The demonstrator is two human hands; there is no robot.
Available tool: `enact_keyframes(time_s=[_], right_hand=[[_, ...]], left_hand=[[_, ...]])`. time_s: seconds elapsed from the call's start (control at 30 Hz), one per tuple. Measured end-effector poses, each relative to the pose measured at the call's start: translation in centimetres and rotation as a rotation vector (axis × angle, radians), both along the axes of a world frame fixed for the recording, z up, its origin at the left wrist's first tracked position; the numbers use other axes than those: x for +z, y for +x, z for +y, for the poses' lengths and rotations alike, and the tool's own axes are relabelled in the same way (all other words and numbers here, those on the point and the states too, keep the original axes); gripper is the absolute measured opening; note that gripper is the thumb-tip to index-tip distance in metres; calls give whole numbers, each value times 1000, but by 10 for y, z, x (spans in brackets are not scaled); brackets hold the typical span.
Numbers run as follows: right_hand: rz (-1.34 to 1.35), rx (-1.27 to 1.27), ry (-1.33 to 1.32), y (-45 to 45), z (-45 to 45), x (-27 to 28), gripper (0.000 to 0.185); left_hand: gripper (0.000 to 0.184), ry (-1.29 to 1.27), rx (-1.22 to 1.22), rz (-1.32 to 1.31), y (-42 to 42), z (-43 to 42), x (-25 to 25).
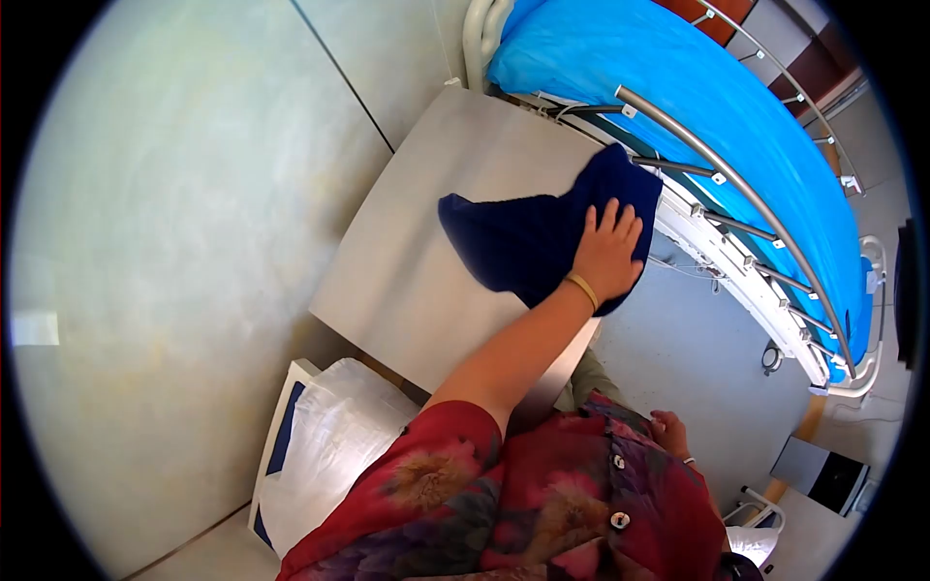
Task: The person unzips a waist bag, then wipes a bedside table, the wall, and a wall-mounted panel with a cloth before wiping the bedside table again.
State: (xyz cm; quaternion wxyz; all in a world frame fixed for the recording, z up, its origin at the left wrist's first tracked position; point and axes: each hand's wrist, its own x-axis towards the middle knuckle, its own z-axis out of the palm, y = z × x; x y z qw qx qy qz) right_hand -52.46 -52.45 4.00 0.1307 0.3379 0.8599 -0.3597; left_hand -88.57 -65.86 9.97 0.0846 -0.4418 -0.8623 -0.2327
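Note:
My left hand (610, 254) lies flat, palm down and fingers spread, on a dark blue cloth (513, 242). A yellowish band circles that wrist. The cloth is spread in folds over the right part of a pale cabinet top (387, 261), and its right side reaches the top's edge by the bed. What is under the palm is hidden. At my right side, close to the floral red shirt (542, 494), hangs my right hand (668, 433) with loosely bent fingers and a light bracelet. Nothing shows in it.
A bed with a bright blue cover (678, 77) and a metal side rail (736, 184) stands right of the cabinet. A pale wall (174, 213) runs along the left. Plastic sheeting (334, 436) covers something at lower left. A grey box (819, 474) is at lower right.

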Motion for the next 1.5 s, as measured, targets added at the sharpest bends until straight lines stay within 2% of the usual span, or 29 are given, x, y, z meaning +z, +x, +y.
enact_keyframes(time_s=[0.1, 0.17, 0.3, 0.47, 0.57, 0.67, 0.8, 0.9, 0.97, 1.03, 1.1, 1.17, 1.27, 1.33, 1.43, 1.5], right_hand=[[-112, 114, 81, 42, 17, -22, 21], [-88, -21, 25, 66, 28, -31, 22], [-154, -74, 21, 101, 41, -40, 23], [-96, -44, 16, 104, 49, -60, 22], [-49, -51, -14, 75, 33, -39, 21], [-11, -123, -115, 70, 31, -41, 21], [3, -114, -65, 91, 35, -55, 21], [32, -187, -94, 116, 38, -71, 19], [-55, -292, -193, 131, 39, -77, 23], [-100, -341, -233, 139, 36, -76, 23], [-217, -372, -174, 142, 31, -75, 23], [-168, -394, -233, 166, 37, -107, 23], [-177, -299, -136, 165, 40, -122, 22], [-208, -220, -58, 152, 40, -126, 23], [-128, -245, -177, 129, 38, -116, 24], [-131, -270, -227, 130, 44, -135, 24]], left_hand=[[58, -28, -42, 8, 25, -15, -3], [59, -54, -94, 15, 36, -31, -7], [59, 23, -144, -135, 65, -71, 0], [62, -67, -159, -206, 97, -111, 17], [64, -110, -155, -251, 111, -126, 24], [67, -172, -109, -255, 122, -136, 26], [68, -238, -78, -256, 138, -152, 31], [68, -224, -61, -315, 142, -169, 34], [69, -243, -66, -348, 138, -191, 27], [67, -331, 140, -225, 130, -218, 20], [67, -316, 274, -148, 114, -239, 16], [66, -314, 419, -69, 91, -248, 7], [65, -347, 561, 0, 46, -249, -11], [63, -424, 753, 76, 14, -240, -19], [63, -430, 827, 136, -23, -216, -29], [63, -423, 790, 185, -38, -185, -30]])
